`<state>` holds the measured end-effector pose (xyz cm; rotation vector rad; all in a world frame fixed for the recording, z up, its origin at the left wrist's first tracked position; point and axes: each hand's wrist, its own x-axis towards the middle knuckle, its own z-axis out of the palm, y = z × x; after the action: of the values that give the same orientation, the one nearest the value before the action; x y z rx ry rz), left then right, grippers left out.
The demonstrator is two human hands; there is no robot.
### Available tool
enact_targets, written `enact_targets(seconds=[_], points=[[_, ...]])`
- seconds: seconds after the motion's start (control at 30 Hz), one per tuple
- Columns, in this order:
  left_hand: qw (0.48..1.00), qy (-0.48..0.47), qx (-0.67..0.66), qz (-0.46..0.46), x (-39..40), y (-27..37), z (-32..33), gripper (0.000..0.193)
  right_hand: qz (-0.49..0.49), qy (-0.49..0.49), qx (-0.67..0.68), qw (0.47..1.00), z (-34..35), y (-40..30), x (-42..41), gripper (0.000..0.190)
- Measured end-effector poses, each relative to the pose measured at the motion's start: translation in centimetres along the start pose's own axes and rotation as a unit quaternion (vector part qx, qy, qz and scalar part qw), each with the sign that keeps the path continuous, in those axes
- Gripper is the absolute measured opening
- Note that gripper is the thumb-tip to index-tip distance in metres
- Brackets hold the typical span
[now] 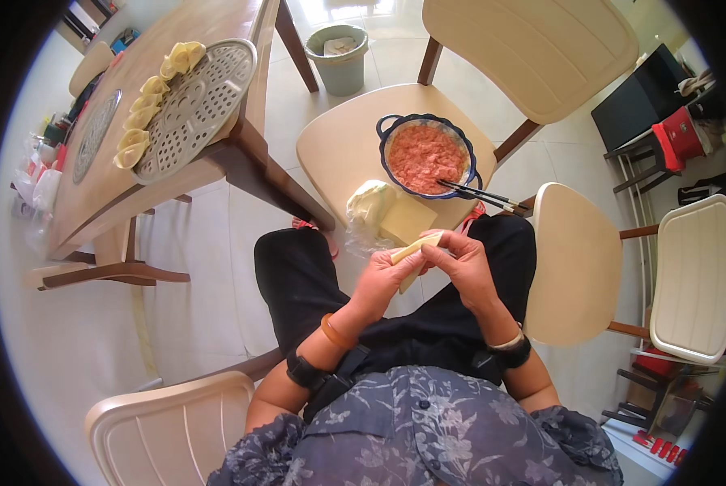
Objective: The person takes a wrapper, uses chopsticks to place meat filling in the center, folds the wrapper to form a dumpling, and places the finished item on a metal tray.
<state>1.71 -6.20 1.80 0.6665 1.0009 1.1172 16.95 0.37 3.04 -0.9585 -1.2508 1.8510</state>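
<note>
Between my two hands is a folded dough wrapper (416, 248), pale yellow and held above my lap. My left hand (382, 276) pinches its left side and my right hand (465, 267) grips the right end with thumb and fingers. Whether filling lies inside the fold cannot be seen. Just beyond my hands, a stack of square wrappers (408, 220) lies on the chair seat, partly in a clear plastic bag (366, 212). Behind it stands a blue-rimmed bowl (385, 159) of pinkish minced filling (427, 155), with dark chopsticks (490, 197) resting in it.
A perforated metal steamer tray (196, 115) sits at the corner of the wooden table (217, 24), with several folded dumplings (144, 109) along its left edge. A second round tray (95, 136) lies farther left. Chairs (572, 267) flank me, and a bin (337, 64) stands behind.
</note>
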Motion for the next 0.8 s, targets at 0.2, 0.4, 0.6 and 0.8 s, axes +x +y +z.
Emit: enact_targets(seconds=[0.2, 0.4, 0.6, 0.8], points=[[0.993, -0.017, -0.113, -0.029, -0.1, 1.3, 1.2, 0.031, 0.05, 0.014, 0.046, 0.998, -0.7, 0.2, 0.2, 0.018], [0.99, 0.005, -0.127, -0.063, 0.8, 2.4, 0.6, 0.032, 0.083, 0.082, 0.118, 0.986, -1.8, 1.9, 1.4, 0.023], [0.97, 0.129, 0.189, 0.08, 7.3, 4.7, -1.2, 0.027, 0.102, 0.127, 0.081, 0.983, -4.0, 5.9, 2.0, 0.024], [0.7, 0.211, 0.612, 0.301, 16.7, 4.2, -2.1, 0.016, 0.101, 0.11, 0.046, 0.988, -4.8, 7.0, 2.2, 0.023]])
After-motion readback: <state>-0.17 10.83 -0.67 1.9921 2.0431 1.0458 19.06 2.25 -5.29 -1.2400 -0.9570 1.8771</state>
